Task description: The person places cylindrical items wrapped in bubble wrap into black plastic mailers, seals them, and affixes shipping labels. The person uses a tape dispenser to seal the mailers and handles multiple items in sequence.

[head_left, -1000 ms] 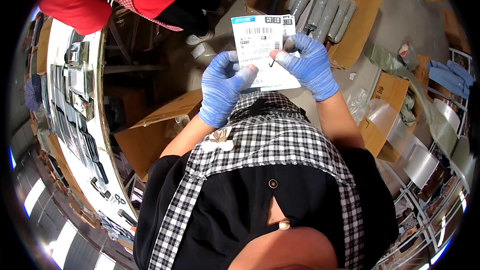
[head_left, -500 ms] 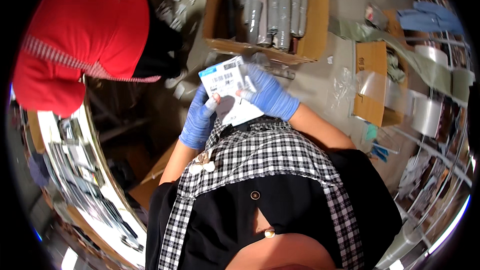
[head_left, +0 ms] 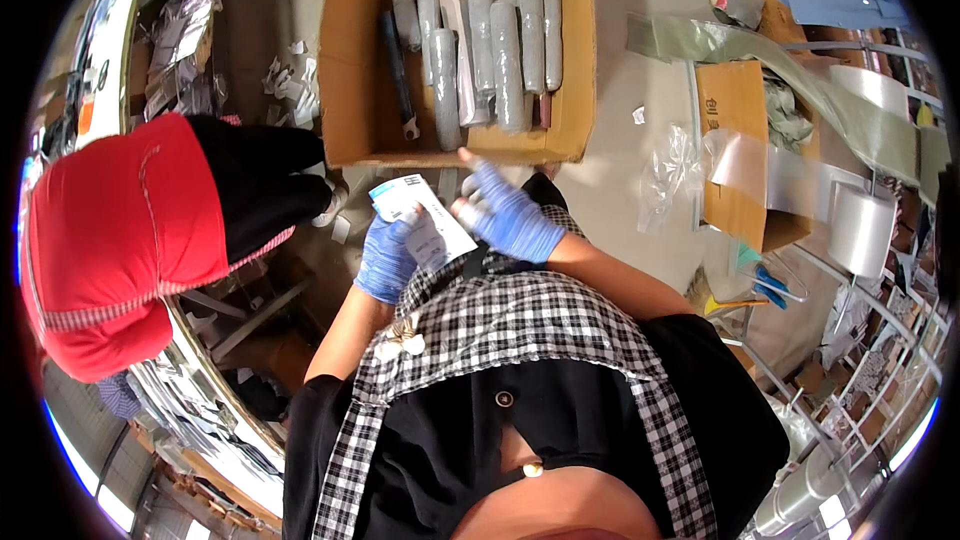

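My left hand [head_left: 388, 252], in a blue fingerless glove, is closed round a white printed paper label [head_left: 436, 236] with a blue corner. The label is tilted in front of my checked apron. Just to the right of it, my right hand [head_left: 512, 216], gloved the same way, has its fingers apart and nothing in them. Its index finger points toward the near edge of a large cardboard box [head_left: 460, 157]. Inside the box lie several grey rolls [head_left: 508, 70] wrapped in clear plastic, and a pale pinkish long piece [head_left: 464, 50] among them.
A person in red [head_left: 130, 230] bends at the left beside a long table [head_left: 215, 390] covered with flat packages. At the right stand a smaller open carton [head_left: 735, 150], a roll of clear film [head_left: 862, 230] and wire racks. Plastic scraps [head_left: 670, 180] litter the floor.
My right hand has let go of the label and opened, while my left keeps it. The box shows lower and further left in view. The person in red appears lower.
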A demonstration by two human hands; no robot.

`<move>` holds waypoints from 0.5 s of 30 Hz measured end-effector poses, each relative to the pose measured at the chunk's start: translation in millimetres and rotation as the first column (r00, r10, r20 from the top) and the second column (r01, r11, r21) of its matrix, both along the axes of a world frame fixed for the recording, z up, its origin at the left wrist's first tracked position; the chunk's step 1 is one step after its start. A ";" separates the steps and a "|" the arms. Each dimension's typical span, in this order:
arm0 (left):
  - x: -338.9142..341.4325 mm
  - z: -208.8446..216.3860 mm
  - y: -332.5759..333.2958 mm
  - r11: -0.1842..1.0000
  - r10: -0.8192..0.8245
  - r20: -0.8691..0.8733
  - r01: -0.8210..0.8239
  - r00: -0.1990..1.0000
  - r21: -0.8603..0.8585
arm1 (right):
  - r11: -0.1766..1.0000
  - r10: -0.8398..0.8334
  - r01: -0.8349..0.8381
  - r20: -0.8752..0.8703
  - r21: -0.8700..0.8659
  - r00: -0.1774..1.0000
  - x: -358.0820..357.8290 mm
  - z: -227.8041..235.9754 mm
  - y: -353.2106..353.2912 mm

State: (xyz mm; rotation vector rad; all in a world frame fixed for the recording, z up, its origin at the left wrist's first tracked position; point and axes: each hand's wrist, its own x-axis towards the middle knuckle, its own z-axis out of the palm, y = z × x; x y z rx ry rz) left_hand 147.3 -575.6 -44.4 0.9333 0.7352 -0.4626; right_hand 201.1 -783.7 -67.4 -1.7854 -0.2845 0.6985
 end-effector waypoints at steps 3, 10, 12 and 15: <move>8.5 -27.0 41.7 0.996 0.091 0.022 -0.091 0.996 -0.009 | 0.972 -0.215 0.195 -0.160 -0.132 0.964 36.0 -66.3 -12.2; 53.4 -103.4 54.1 0.970 0.072 -0.141 -0.037 0.987 0.239 | 0.792 -0.313 0.195 -0.109 -0.579 0.944 133.6 -134.2 -52.8; 73.7 -151.2 69.6 0.950 0.063 -0.240 0.016 0.969 0.312 | 0.751 -0.320 0.149 -0.158 -0.644 0.934 160.0 -193.9 -48.5; 120.5 -234.5 82.8 0.902 -0.081 -0.317 0.205 0.945 0.379 | 0.698 -0.388 0.107 -0.250 -0.708 0.887 203.8 -246.1 -43.5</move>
